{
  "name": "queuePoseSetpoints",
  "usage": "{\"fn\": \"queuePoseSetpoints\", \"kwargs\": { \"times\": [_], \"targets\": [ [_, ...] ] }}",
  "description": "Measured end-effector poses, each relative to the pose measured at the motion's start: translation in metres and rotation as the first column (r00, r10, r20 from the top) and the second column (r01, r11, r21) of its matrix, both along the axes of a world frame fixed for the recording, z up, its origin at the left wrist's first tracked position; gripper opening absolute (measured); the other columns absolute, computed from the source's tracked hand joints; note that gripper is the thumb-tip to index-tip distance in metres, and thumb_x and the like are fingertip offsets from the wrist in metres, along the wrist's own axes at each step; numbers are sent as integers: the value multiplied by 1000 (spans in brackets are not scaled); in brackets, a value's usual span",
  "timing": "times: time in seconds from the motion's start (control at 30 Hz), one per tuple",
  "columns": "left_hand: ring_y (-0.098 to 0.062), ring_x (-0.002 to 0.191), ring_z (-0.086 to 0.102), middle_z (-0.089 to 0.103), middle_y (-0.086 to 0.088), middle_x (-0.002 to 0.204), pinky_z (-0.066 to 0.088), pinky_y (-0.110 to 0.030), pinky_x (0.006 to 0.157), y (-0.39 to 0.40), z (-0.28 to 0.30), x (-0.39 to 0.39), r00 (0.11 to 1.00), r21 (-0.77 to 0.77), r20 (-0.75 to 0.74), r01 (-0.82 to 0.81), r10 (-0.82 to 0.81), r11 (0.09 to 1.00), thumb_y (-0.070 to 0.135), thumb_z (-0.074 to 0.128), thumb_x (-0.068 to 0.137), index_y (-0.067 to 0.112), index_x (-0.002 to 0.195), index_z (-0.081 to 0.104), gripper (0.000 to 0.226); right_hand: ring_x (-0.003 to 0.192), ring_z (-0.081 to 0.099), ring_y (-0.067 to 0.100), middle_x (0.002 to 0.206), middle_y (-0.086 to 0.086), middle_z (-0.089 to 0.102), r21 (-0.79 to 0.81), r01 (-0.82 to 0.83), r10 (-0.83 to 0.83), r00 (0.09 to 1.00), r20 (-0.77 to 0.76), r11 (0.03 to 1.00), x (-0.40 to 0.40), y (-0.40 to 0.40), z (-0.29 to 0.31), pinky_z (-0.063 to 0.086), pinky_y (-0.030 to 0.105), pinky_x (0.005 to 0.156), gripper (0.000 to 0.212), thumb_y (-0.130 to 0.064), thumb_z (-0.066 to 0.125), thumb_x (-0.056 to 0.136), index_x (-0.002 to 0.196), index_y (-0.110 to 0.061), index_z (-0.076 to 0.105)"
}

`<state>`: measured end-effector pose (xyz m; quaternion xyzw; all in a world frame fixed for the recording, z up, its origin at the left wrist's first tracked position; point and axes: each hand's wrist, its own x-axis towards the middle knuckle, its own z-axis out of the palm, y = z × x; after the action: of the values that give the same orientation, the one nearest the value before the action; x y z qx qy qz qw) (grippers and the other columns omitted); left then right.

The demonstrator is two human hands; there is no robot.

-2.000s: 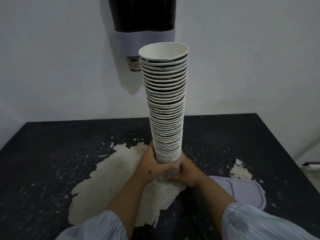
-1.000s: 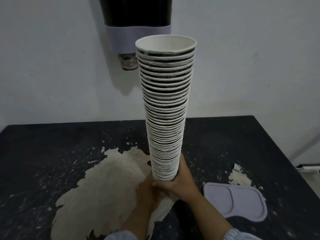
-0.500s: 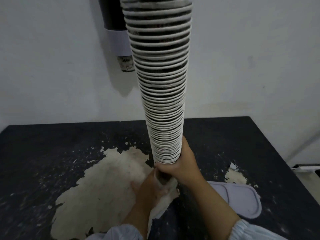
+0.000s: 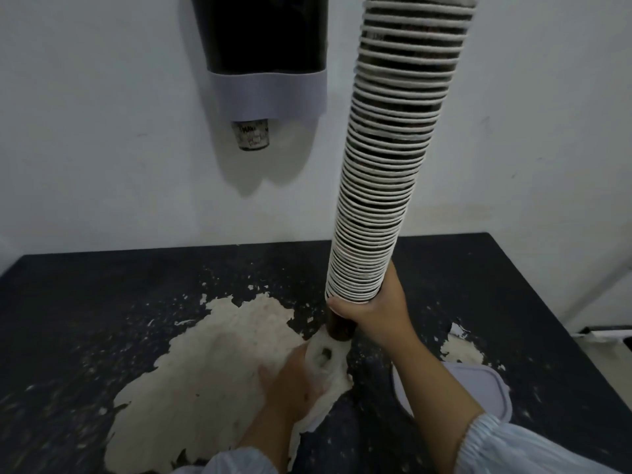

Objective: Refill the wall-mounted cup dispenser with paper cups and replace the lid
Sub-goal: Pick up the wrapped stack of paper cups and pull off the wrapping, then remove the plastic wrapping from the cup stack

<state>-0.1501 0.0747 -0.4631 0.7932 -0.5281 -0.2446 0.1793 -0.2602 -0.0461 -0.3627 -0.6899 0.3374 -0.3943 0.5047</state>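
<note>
A tall stack of paper cups (image 4: 386, 186) rises above the table, leaning slightly right, with its top out of frame. My right hand (image 4: 372, 306) grips the stack at its bottom end. Below it, my left hand (image 4: 290, 381) holds a thin whitish plastic wrapper (image 4: 323, 357) that hangs just under the lowest cup. The black wall-mounted dispenser (image 4: 266, 63) with a lavender collar is at upper left, apart from the stack, and one cup (image 4: 252, 135) pokes out of its bottom. The lavender lid (image 4: 478, 384) lies flat on the table, partly behind my right forearm.
The black table (image 4: 102, 302) has a large worn pale patch in the middle and a small one at the right. A white wall stands behind it. A white object (image 4: 605, 335) sits past the table's right edge.
The stack has risen and shifted right, its top leaving the frame. My left hand let go of the stack and moved down with the wrapper; only my right hand carries the cups.
</note>
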Motion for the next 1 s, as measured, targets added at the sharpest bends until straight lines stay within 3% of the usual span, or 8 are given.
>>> {"fn": "queuePoseSetpoints", "kwargs": {
  "times": [0.03,0.1,0.27,0.4,0.6,0.73,0.9,1.0],
  "targets": [
    [-26,138,30,45,-5,141,4,-50,112,8,-7,-2,972,91,150,169,-181,982,35,56,87,19,143,27,64,111,57,8,120,-7,58,-5,11,-11,1000,1,1000,0,-3,-1,52,31,89,90,-22,88,51,128,-22,42],
    [-21,141,23,29,-3,152,1,-46,114,3,-11,0,998,147,-5,-57,58,987,35,52,90,20,145,18,66,108,55,-3,117,-16,57,-7,26,-26,1000,-4,1000,-1,-6,-7,49,18,85,89,-22,88,51,127,-26,41],
    [-14,143,15,16,6,154,-1,-44,116,-1,0,-1,979,190,-163,-94,125,977,58,41,84,22,147,8,80,100,49,-22,111,-32,50,26,58,-57,998,-27,998,0,-8,-34,42,-3,73,91,-20,89,52,124,-37,36],
    [-14,143,16,15,7,154,2,-48,117,2,-3,2,971,179,-174,-130,161,975,36,46,93,28,143,8,63,102,54,-9,111,-28,51,56,92,-89,994,-56,994,-1,-6,-54,43,4,76,92,-21,89,54,128,-32,37],
    [-15,143,19,17,0,156,-1,-31,110,5,10,4,996,227,-21,-80,87,971,37,49,91,21,146,12,68,97,48,-24,110,-30,48,38,64,-61,995,-82,997,0,-1,-62,41,-5,71,92,-20,88,54,126,-33,33],
    [-26,119,54,59,-11,128,38,-45,106,3,18,12,917,109,-341,-177,204,978,15,70,78,11,128,50,54,96,49,-19,110,-32,46,71,65,-59,994,-91,995,-1,-1,-62,42,-4,69,93,-22,88,54,127,-36,31],
    [-13,109,54,55,1,123,47,-21,89,14,32,7,791,4,-541,-337,285,942,9,70,80,9,128,47,54,106,52,1,118,-16,50,154,11,13,988,-155,988,-11,8,-71,42,8,80,93,-20,85,60,131,-34,27],
    [-19,114,54,55,-2,126,49,-28,90,21,38,3,662,37,-653,-458,369,888,14,74,76,13,133,43,65,122,45,14,134,-5,44,261,-6,72,967,-244,965,-25,23,-84,41,27,98,100,-23,83,66,142,-26,18]
  ]
}}
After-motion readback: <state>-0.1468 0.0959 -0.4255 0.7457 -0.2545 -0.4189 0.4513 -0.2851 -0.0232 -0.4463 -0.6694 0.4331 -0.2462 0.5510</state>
